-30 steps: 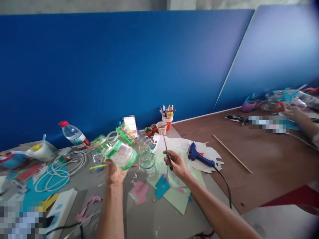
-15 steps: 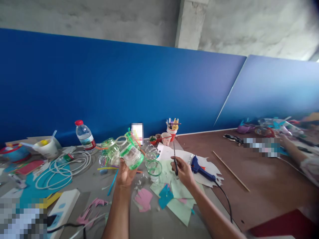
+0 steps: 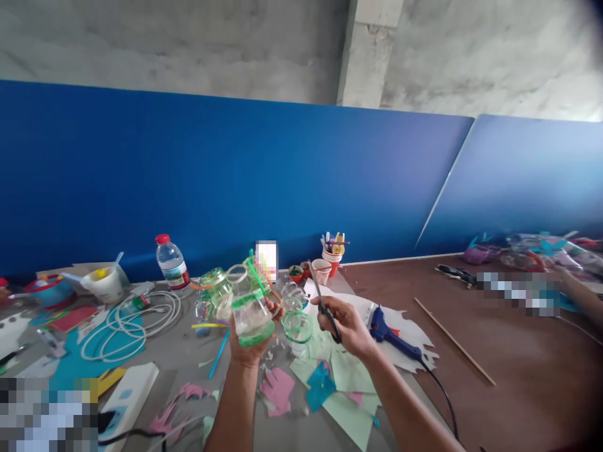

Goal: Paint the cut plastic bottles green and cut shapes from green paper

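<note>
My left hand (image 3: 249,350) is wrapped round a clear plastic bottle piece with green bands (image 3: 250,317), held upright above the table. My right hand (image 3: 346,326) grips a pair of black-handled scissors (image 3: 323,302), blades pointing up and left, a little to the right of the bottle piece. Between the hands a clear cup ring with a green rim (image 3: 298,328) stands on the table. More cut clear and green bottle parts (image 3: 217,290) sit just behind my left hand.
A blue glue gun (image 3: 393,336) with a black cord lies on white paper at the right. Coloured paper scraps (image 3: 320,383), a white cable coil (image 3: 127,317), a water bottle (image 3: 172,263), paper cups with pens (image 3: 330,254) and a wooden stick (image 3: 455,342) lie about. Another person's arm (image 3: 581,295) shows far right.
The view has tilted up. My left hand has turned the bottle piece more upright and brought it nearer. The scissors' blades now lean to the left, closer to the bottle piece.
</note>
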A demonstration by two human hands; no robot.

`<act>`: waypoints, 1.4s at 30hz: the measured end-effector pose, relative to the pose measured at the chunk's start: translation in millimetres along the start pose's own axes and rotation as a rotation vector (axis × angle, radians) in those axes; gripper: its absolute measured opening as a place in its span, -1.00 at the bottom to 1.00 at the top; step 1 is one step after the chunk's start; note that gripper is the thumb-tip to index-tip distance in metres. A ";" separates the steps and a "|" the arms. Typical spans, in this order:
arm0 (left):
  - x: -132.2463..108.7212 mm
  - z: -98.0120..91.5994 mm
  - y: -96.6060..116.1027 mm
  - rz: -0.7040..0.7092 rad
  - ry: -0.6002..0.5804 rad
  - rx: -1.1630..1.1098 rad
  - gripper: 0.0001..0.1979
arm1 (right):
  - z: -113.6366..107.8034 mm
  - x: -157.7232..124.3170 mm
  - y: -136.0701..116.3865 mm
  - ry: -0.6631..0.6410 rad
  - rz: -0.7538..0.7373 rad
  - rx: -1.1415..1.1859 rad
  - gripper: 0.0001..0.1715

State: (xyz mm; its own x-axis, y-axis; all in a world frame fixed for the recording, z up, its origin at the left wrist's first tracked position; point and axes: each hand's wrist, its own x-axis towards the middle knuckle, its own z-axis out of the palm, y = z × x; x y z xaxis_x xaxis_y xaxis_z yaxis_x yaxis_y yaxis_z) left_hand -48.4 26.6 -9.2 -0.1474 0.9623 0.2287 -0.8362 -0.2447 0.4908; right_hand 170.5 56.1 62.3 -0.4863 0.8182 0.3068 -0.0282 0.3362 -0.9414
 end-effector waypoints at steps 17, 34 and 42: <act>-1.1 8.8 4.7 0.115 -0.075 0.003 -0.39 | 21.7 -16.8 29.0 0.083 -0.184 0.175 -0.50; -5.0 26.7 -4.6 0.004 -0.105 -0.006 -0.37 | 32.5 -13.3 37.4 0.040 -0.028 0.684 -0.38; -9.2 42.1 -9.9 -0.005 -0.093 0.103 -0.28 | 34.4 -15.9 32.1 0.045 -0.033 0.749 -0.38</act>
State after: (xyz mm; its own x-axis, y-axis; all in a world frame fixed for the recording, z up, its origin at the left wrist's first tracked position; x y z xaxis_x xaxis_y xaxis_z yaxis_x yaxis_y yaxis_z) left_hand -16.6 15.2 19.3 -0.0897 0.9496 0.3004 -0.7774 -0.2553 0.5749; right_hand 147.3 37.8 22.4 -0.4395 0.8366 0.3271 -0.6365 -0.0330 -0.7706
